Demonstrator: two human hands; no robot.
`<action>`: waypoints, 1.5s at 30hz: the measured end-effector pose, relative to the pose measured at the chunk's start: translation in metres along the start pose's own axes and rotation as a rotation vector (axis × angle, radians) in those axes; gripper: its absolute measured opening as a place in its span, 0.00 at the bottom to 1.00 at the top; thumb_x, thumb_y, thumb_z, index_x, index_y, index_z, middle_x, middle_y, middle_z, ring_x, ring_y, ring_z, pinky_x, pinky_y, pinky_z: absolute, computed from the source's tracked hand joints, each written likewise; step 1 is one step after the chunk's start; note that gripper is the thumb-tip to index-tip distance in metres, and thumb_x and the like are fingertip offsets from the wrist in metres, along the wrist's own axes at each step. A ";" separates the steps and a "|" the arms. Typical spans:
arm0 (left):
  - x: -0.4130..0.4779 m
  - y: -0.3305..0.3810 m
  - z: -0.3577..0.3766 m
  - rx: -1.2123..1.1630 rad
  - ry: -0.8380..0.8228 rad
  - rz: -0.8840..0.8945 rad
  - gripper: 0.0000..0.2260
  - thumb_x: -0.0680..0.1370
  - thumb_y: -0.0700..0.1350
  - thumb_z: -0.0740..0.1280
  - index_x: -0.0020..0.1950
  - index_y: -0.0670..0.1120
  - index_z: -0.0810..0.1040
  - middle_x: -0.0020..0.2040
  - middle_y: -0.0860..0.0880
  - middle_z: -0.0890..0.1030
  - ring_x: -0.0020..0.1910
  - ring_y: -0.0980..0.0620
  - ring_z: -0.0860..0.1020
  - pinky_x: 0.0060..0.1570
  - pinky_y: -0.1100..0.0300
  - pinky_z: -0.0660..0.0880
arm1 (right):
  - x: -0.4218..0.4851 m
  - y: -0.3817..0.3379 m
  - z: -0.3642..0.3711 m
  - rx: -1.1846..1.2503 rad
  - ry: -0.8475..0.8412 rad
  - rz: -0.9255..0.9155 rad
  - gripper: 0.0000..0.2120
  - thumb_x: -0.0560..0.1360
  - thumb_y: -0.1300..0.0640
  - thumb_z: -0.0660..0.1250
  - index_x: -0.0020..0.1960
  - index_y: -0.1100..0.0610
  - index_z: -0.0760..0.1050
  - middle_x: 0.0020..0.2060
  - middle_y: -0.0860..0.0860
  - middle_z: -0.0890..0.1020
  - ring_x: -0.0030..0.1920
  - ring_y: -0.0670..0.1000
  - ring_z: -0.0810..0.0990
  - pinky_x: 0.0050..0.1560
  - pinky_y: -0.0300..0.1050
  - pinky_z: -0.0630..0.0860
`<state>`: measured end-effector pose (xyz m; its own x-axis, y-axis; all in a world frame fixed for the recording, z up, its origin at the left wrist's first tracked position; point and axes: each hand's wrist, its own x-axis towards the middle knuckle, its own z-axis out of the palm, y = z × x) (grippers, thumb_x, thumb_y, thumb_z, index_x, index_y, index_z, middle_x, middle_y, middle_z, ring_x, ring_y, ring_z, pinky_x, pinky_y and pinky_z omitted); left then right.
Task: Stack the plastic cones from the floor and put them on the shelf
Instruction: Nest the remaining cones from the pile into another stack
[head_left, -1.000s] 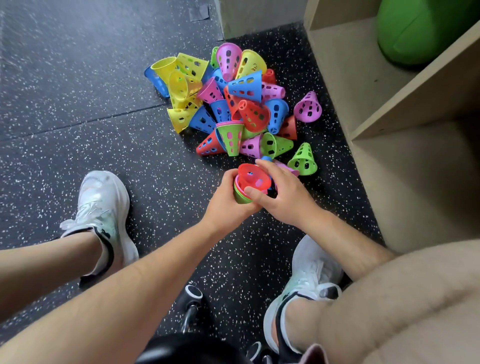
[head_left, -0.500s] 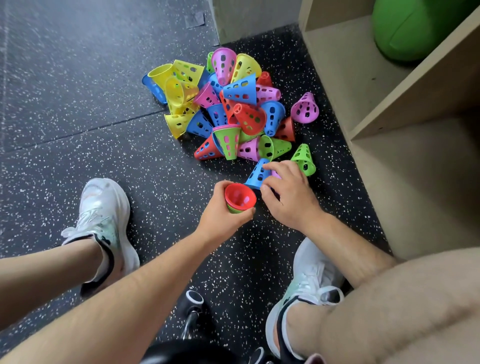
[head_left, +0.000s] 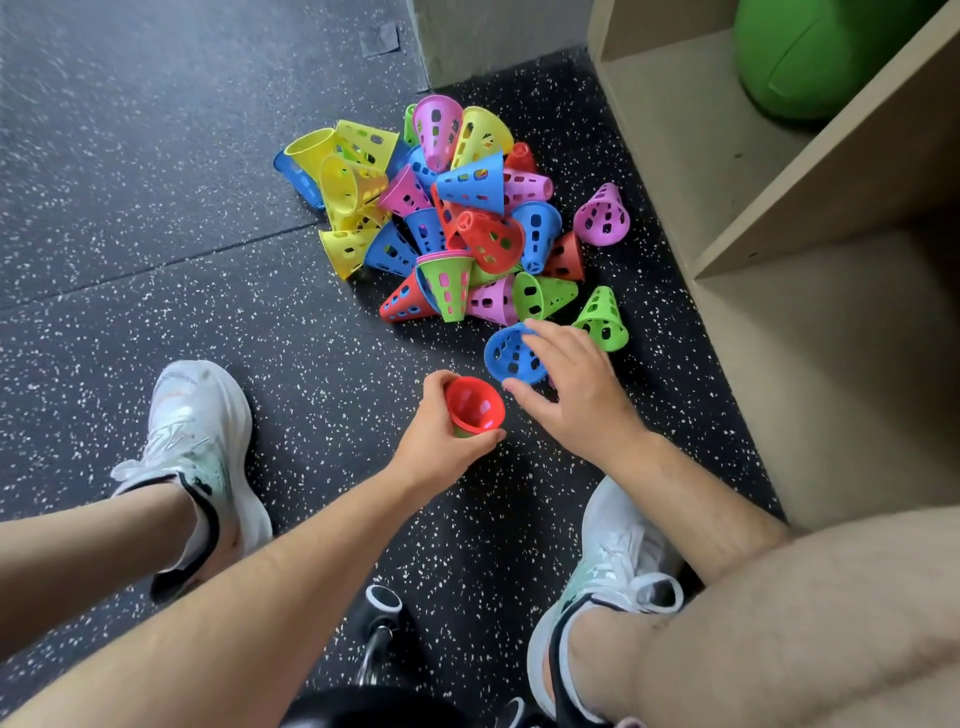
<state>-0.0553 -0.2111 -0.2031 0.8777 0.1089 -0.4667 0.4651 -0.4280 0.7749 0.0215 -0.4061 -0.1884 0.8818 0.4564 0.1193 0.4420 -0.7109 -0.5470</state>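
Observation:
A heap of perforated plastic cones (head_left: 457, 218) in yellow, blue, pink, red and green lies on the dark speckled floor. My left hand (head_left: 441, 441) grips a small nested stack (head_left: 474, 405), mouth up, with a red cone innermost and a green one outside. Just right of it, my right hand (head_left: 576, 384) holds a blue cone (head_left: 506, 353) lifted at the heap's near edge, its mouth tilted toward me. A pink cone (head_left: 602, 215) and a green cone (head_left: 602, 317) lie apart on the heap's right side.
A beige wooden shelf unit (head_left: 810, 218) stands on the right, with a green ball (head_left: 810, 57) in its upper compartment. My two white shoes (head_left: 197, 441) rest on the floor on either side of my arms. A wall corner (head_left: 493, 36) rises behind the heap.
The red cone went into the stack held by my left hand. My right hand then reached to the heap's near edge and took up the blue cone, tipping its mouth toward me.

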 end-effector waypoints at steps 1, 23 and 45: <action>0.000 0.000 0.000 -0.009 -0.007 0.004 0.36 0.70 0.51 0.81 0.69 0.54 0.62 0.60 0.57 0.77 0.59 0.58 0.78 0.66 0.54 0.74 | 0.002 -0.001 -0.001 0.080 0.042 0.027 0.30 0.75 0.39 0.69 0.65 0.62 0.76 0.66 0.54 0.76 0.65 0.56 0.73 0.68 0.52 0.69; -0.006 -0.002 -0.008 -0.060 -0.037 0.063 0.27 0.72 0.40 0.80 0.62 0.59 0.72 0.53 0.67 0.81 0.54 0.66 0.80 0.53 0.73 0.73 | -0.017 -0.025 0.010 0.180 -0.391 0.105 0.31 0.77 0.37 0.64 0.76 0.50 0.67 0.70 0.43 0.73 0.70 0.46 0.65 0.72 0.47 0.64; 0.002 0.031 0.002 -0.031 0.006 0.093 0.31 0.67 0.49 0.84 0.64 0.59 0.72 0.57 0.62 0.80 0.57 0.65 0.79 0.61 0.60 0.75 | -0.009 -0.006 0.002 0.346 0.129 0.685 0.04 0.80 0.52 0.65 0.49 0.51 0.77 0.44 0.44 0.80 0.41 0.44 0.78 0.44 0.48 0.79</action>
<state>-0.0397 -0.2261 -0.1812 0.9180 0.0748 -0.3894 0.3844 -0.4090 0.8276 0.0100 -0.4046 -0.1878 0.9612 -0.1056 -0.2547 -0.2663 -0.5951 -0.7582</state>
